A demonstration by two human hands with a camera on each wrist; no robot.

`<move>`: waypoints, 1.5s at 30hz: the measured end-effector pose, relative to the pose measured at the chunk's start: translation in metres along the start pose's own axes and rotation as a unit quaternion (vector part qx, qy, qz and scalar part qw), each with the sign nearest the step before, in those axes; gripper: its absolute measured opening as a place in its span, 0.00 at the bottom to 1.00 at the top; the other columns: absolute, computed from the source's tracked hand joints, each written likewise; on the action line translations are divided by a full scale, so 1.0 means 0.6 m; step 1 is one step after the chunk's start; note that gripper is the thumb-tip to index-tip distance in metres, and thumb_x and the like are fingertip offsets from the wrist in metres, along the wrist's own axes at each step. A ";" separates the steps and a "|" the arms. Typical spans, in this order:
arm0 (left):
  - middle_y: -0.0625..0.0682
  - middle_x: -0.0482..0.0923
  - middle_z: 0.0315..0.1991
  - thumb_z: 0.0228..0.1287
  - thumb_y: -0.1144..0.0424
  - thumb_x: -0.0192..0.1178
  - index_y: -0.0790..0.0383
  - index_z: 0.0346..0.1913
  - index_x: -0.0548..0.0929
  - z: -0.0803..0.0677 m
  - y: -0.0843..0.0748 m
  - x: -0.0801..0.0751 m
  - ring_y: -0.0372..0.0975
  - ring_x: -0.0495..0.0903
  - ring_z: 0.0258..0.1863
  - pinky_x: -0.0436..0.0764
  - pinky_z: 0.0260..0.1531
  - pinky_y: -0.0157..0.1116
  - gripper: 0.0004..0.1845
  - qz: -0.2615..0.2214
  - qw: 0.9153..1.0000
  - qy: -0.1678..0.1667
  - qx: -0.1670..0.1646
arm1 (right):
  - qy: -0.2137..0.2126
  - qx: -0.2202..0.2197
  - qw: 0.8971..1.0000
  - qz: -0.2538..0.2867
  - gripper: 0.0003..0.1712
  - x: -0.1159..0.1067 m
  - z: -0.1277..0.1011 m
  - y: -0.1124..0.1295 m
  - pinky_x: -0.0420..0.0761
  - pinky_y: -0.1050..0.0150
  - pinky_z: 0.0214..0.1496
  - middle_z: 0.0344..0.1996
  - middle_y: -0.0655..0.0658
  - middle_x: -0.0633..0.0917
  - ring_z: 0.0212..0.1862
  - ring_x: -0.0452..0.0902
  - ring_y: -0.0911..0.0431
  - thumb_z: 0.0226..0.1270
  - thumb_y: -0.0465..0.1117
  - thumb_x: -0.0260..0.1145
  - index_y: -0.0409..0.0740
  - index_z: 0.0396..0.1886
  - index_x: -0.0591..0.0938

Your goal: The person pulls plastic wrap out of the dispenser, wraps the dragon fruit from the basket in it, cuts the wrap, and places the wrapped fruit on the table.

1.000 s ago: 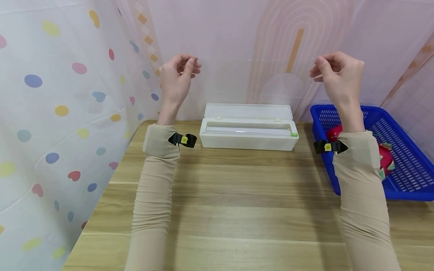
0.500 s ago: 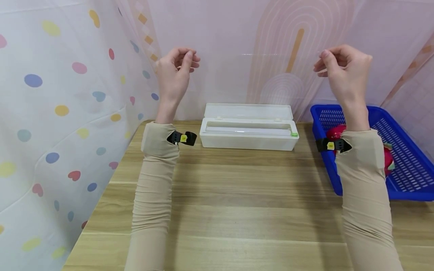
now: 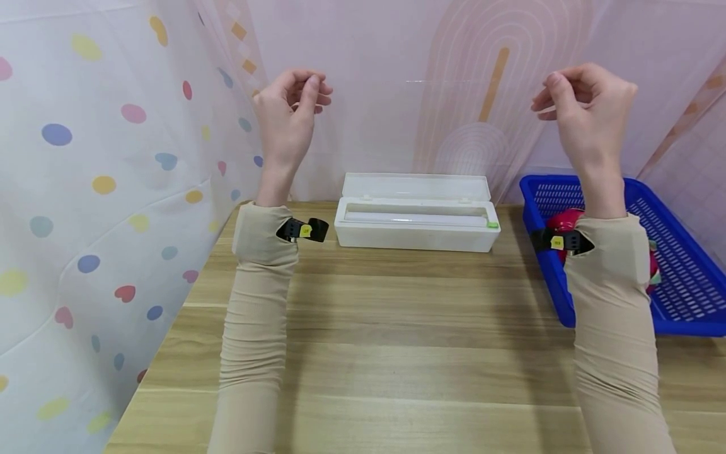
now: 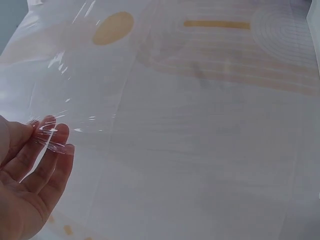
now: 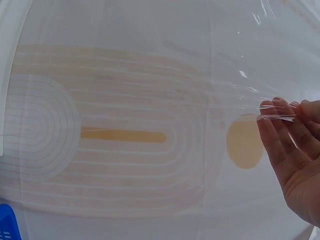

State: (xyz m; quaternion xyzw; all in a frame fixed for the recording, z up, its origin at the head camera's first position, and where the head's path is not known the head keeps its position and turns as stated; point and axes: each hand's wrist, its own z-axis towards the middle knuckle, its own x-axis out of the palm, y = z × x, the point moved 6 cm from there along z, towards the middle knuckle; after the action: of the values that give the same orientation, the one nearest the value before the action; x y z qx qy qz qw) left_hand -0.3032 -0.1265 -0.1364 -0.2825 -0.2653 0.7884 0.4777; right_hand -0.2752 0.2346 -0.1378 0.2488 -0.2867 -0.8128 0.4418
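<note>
Clear crinkly film (image 4: 90, 120) stretched taut; left hand (image 3: 289, 120), right hand (image 3: 590, 107) pinch corners above white rectangular dispenser (image 3: 416, 221).

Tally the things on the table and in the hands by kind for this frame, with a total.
Sheet of clear film, pinched at its top corners by the left hand and right hand: 1
White dispenser box, lid open: 1
Blue basket: 1
Red fruit in the basket, partly hidden by the right arm: at least 1
Total: 4

Your cling film (image 4: 100, 100) clear, glossy, crinkled, matt wood-grain surface (image 3: 397, 328), smooth white plastic dispenser box (image 3: 416, 228), perforated blue plastic basket (image 3: 675, 252).
</note>
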 end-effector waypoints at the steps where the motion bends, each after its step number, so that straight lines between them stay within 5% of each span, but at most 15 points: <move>1: 0.59 0.86 0.37 0.69 0.63 0.55 0.67 0.42 0.84 0.000 -0.002 -0.001 0.25 0.80 0.27 0.82 0.35 0.24 0.11 -0.001 1.000 -0.001 0.000 | -0.002 -0.003 1.000 0.003 0.11 -0.001 0.000 0.002 0.80 0.81 0.33 0.22 0.64 0.83 0.26 0.81 0.68 0.65 0.42 0.63 0.40 0.34 0.86; 24: 0.58 0.86 0.37 0.68 0.64 0.56 0.67 0.42 0.83 0.004 -0.033 -0.012 0.28 0.81 0.28 0.82 0.38 0.25 0.10 -0.026 1.000 -0.011 0.005 | -0.021 -0.012 0.998 0.058 0.08 -0.021 0.001 0.048 0.80 0.81 0.33 0.22 0.59 0.84 0.26 0.81 0.66 0.64 0.39 0.64 0.39 0.31 0.86; 28: 0.57 0.85 0.36 0.68 0.65 0.55 0.69 0.43 0.83 -0.002 -0.045 -0.019 0.27 0.81 0.29 0.83 0.39 0.26 0.11 -0.030 0.999 0.001 0.040 | -0.003 -0.020 0.998 0.063 0.08 -0.027 0.000 0.049 0.80 0.81 0.34 0.22 0.59 0.85 0.26 0.82 0.66 0.65 0.38 0.63 0.38 0.32 0.86; 32: 0.45 0.84 0.30 0.68 0.66 0.55 0.72 0.42 0.83 -0.008 -0.053 -0.026 0.28 0.82 0.28 0.83 0.38 0.27 0.11 -0.049 0.996 0.021 0.075 | 0.031 -0.044 0.994 0.096 0.08 -0.034 -0.001 0.044 0.81 0.79 0.35 0.24 0.57 0.87 0.28 0.83 0.64 0.65 0.35 0.62 0.34 0.34 0.86; 38: 0.36 0.82 0.26 0.66 0.69 0.57 0.71 0.38 0.83 -0.012 -0.055 -0.034 0.33 0.83 0.27 0.83 0.34 0.27 0.08 -0.099 0.992 0.054 0.061 | 0.072 -0.086 0.987 0.117 0.11 -0.050 -0.008 0.037 0.83 0.76 0.35 0.25 0.52 0.88 0.28 0.84 0.62 0.65 0.32 0.62 0.24 0.35 0.83; 45: 0.37 0.83 0.27 0.65 0.70 0.57 0.71 0.37 0.84 -0.025 -0.058 -0.043 0.32 0.84 0.27 0.83 0.32 0.26 0.07 -0.100 0.989 0.076 0.076 | 0.076 -0.108 0.989 0.063 0.11 -0.064 -0.021 0.041 0.82 0.77 0.40 0.26 0.56 0.88 0.29 0.85 0.65 0.65 0.30 0.61 0.20 0.34 0.82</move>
State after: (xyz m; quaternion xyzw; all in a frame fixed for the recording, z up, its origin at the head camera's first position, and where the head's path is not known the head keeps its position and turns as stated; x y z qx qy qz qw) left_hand -0.2616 -0.1336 -0.1179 -0.2767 -0.1940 0.7305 0.5934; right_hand -0.2343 0.2536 -0.1240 0.2424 -0.1780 -0.7882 0.5370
